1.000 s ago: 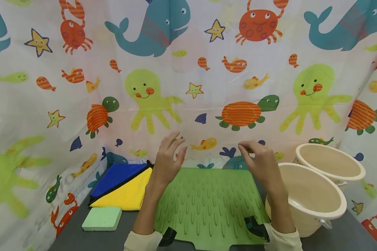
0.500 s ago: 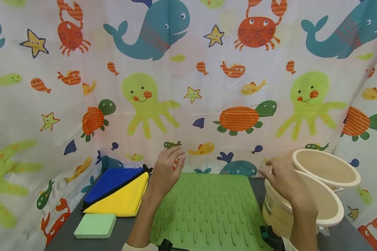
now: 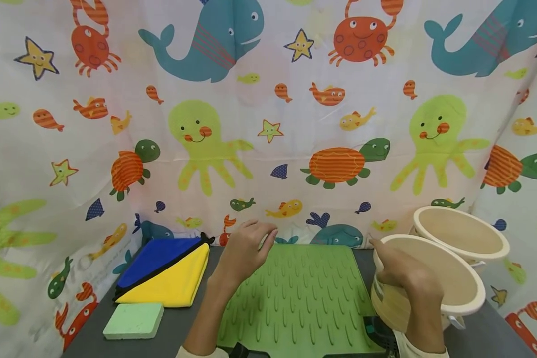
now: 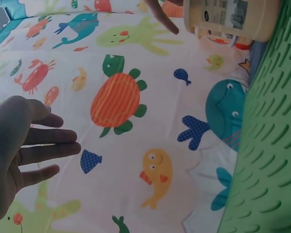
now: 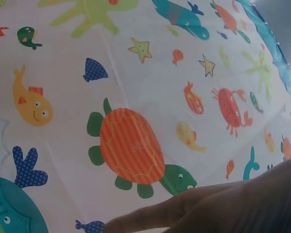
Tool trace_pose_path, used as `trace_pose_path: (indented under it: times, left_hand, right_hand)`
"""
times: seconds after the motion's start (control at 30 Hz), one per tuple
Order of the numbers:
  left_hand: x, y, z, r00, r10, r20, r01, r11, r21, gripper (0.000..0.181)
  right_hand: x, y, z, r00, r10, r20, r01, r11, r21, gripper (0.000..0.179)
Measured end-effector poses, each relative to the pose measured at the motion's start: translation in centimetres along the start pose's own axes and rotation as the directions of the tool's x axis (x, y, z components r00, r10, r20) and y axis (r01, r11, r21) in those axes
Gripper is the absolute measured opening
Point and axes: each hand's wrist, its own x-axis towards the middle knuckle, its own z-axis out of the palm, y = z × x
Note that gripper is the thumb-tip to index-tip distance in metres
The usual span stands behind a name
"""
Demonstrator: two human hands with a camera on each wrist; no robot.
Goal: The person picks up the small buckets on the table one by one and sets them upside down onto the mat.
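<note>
My left hand (image 3: 247, 247) hovers over the far left part of a green ridged mat (image 3: 304, 298), holding nothing. In the left wrist view its fingers (image 4: 48, 153) are extended and spread. My right hand (image 3: 407, 273) is at the left side of the nearer cream bucket (image 3: 463, 304), overlapping its wall and rim. One finger (image 3: 380, 248) of it stretches forward, and the right wrist view shows that finger (image 5: 150, 218) straight. The lower fingers of this hand are partly hidden. A label shows on the bucket's wall in the left wrist view.
A second cream bucket (image 3: 463, 233) stands behind the first. Left of the mat lie a folded blue and yellow cloth (image 3: 170, 283) with black edging and a pale green sponge (image 3: 133, 321). A curtain (image 3: 268, 164) printed with sea animals hangs behind and at both sides.
My right hand has moved right, from above the mat to the nearer bucket, and one finger now points forward. My left hand has lowered slightly, its fingers drawing closer to the thumb.
</note>
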Motion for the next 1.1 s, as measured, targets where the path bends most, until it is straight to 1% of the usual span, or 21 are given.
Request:
trace_pose_path:
  times: [0.07, 0.13, 0.23, 0.27, 0.33, 0.4, 0.47, 0.53, 0.6, 0.7, 0.77, 0.83, 0.87, 0.93, 0.97, 1.03, 1.1]
  left_hand:
    - [0.0, 0.0, 0.1, 1.0, 0.002, 0.01, -0.002, 1.0, 0.002, 0.013]
    - [0.0, 0.0, 0.1, 1.0, 0.003, 0.022, -0.004, 1.0, 0.004, 0.014]
    - [0.0, 0.3, 0.3, 0.999, 0.001, 0.04, 0.0, 1.0, -0.01, 0.014]
    - [0.0, 0.6, 0.4, 0.999, 0.002, 0.048, -0.001, 1.0, -0.013, 0.014]
    - [0.0, 1.1, 0.7, 0.998, 0.005, 0.068, -0.002, 0.999, -0.035, 0.013]
    - [0.1, 1.9, 1.2, 0.995, 0.016, 0.094, -0.008, 0.997, -0.077, 0.013]
    - [0.3, 2.8, 1.6, 0.991, 0.028, 0.134, -0.011, 0.992, -0.126, 0.015]
    - [0.4, 3.8, 2.1, 0.981, 0.036, 0.188, -0.001, 0.984, -0.18, 0.018]
    - [0.4, 4.8, 2.6, 0.965, 0.031, 0.262, 0.029, 0.975, -0.221, 0.023]
    - [0.4, 5.9, 3.4, 0.94, 0.005, 0.341, 0.089, 0.962, -0.259, 0.031]
    - [0.4, 6.2, 3.7, 0.93, -0.022, 0.368, 0.135, 0.949, -0.286, 0.038]
    - [0.4, 6.2, 4.0, 0.924, -0.06, 0.377, 0.191, 0.928, -0.32, 0.046]
    - [0.3, 6.1, 4.1, 0.92, -0.086, 0.383, 0.225, 0.915, -0.336, 0.05]
    - [0.2, 5.8, 4.0, 0.907, -0.153, 0.393, 0.306, 0.881, -0.361, 0.055]
    - [0.2, 5.7, 4.0, 0.899, -0.192, 0.394, 0.347, 0.859, -0.375, 0.056]
    - [0.1, 5.1, 4.0, 0.886, -0.269, 0.378, 0.42, 0.809, -0.411, 0.058]
    - [0.2, 4.6, 3.7, 0.875, -0.354, 0.329, 0.476, 0.752, -0.456, 0.058]
  right_hand:
    - [-0.3, -1.0, -0.5, 1.0, 0.014, 0.012, -0.014, 1.0, 0.017, 0.085]
    - [-0.4, -1.5, -0.7, 1.0, -0.011, -0.002, 0.011, 1.0, 0.015, 0.079]
    - [-0.3, -1.6, -0.7, 0.991, -0.113, -0.067, 0.111, 0.993, -0.03, 0.065]
    - [-0.2, -1.5, -0.7, 0.984, -0.146, -0.097, 0.141, 0.988, -0.065, 0.061]
    - [-0.1, -1.3, -0.8, 0.963, -0.215, -0.163, 0.197, 0.973, -0.12, 0.052]
    - [0.0, -1.0, -0.8, 0.939, -0.261, -0.225, 0.227, 0.96, -0.164, 0.045]
    - [0.1, -0.9, -0.9, 0.908, -0.306, -0.287, 0.258, 0.946, -0.195, 0.041]
    - [0.0, -1.1, -1.1, 0.885, -0.336, -0.323, 0.284, 0.938, -0.196, 0.041]
    - [-0.2, -1.4, -1.4, 0.865, -0.362, -0.347, 0.316, 0.931, -0.184, 0.046]
    - [-0.5, -2.0, -1.8, 0.858, -0.386, -0.339, 0.357, 0.923, -0.147, 0.055]
    - [-0.7, -2.6, -1.9, 0.849, -0.415, -0.329, 0.401, 0.909, -0.112, 0.059]
    - [-0.9, -3.2, -1.9, 0.838, -0.454, -0.303, 0.458, 0.887, -0.06, 0.055]
    - [-1.0, -3.5, -1.9, 0.825, -0.482, -0.296, 0.49, 0.87, -0.051, 0.052]
    - [-1.0, -4.2, -1.8, 0.791, -0.54, -0.287, 0.552, 0.833, -0.044, 0.046]
    - [-1.0, -4.5, -1.8, 0.777, -0.566, -0.276, 0.581, 0.813, -0.032, 0.044]
    - [-1.0, -5.1, -1.6, 0.735, -0.622, -0.271, 0.639, 0.769, -0.032, 0.043]
    - [-0.9, -5.6, -1.5, 0.691, -0.669, -0.272, 0.689, 0.724, -0.031, 0.043]
